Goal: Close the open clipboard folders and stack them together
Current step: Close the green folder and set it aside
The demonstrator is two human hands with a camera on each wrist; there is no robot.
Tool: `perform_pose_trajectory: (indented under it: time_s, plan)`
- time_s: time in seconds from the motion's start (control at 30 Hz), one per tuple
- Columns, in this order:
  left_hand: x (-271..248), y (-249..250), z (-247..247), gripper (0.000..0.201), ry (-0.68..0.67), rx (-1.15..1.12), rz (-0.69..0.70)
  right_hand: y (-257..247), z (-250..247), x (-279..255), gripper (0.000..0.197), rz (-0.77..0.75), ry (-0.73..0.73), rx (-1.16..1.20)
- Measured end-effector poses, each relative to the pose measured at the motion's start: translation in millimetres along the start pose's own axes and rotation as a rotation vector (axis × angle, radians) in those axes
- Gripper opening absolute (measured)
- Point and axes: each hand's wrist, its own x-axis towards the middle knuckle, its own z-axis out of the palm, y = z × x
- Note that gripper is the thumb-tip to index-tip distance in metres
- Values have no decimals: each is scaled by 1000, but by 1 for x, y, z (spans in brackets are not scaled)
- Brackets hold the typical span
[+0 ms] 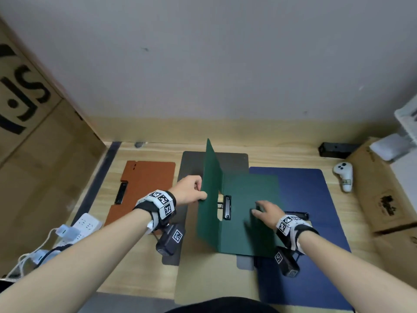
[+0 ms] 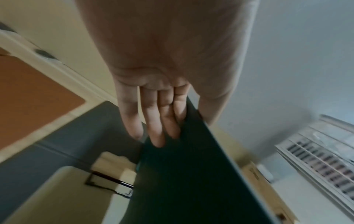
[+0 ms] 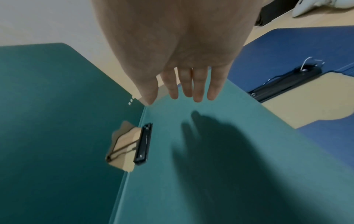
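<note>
A dark green clipboard folder [image 1: 248, 213] lies open mid-table. Its left cover [image 1: 211, 188] stands nearly upright. My left hand [image 1: 194, 193] pinches that cover's near edge, fingers on one side [image 2: 162, 121] and thumb on the other. My right hand [image 1: 264, 211] is flat with straight fingers [image 3: 184, 91] just over the green folder's right half [image 3: 210, 136], right of its black clip [image 1: 226, 207]. A closed orange folder [image 1: 146, 186] lies to the left. A grey folder [image 1: 191, 163] and an open blue folder [image 1: 304, 195] lie partly under the green one.
A beige board [image 1: 209, 279] lies at the near edge under the green folder. A big cardboard box [image 1: 33, 154] and a white power strip [image 1: 85, 224] stand left. A white controller [image 1: 344, 175], black box [image 1: 336, 150] and cardboard box [image 1: 383, 199] sit right.
</note>
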Motion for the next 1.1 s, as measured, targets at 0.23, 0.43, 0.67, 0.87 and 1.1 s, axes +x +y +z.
perform_pose_trajectory:
  time_s: [0.23,0.43,0.67,0.87,1.1]
  plan:
    - [29,54,58,42,-128,-297,20,22,-25,-23,40,54,138,467]
    - [60,50,100,30,-90,-155,-65,48,-30,-35,70,194,147,670]
    - [75,-3,137,18,-27,33,-252,91,10,-28,50,348,122,539]
    - [84,-26,154,15,40,-29,-490,104,34,-2,28,303,101,499]
    - [84,-35,172,16,34,-434,-662,110,48,11,37,311,133,401]
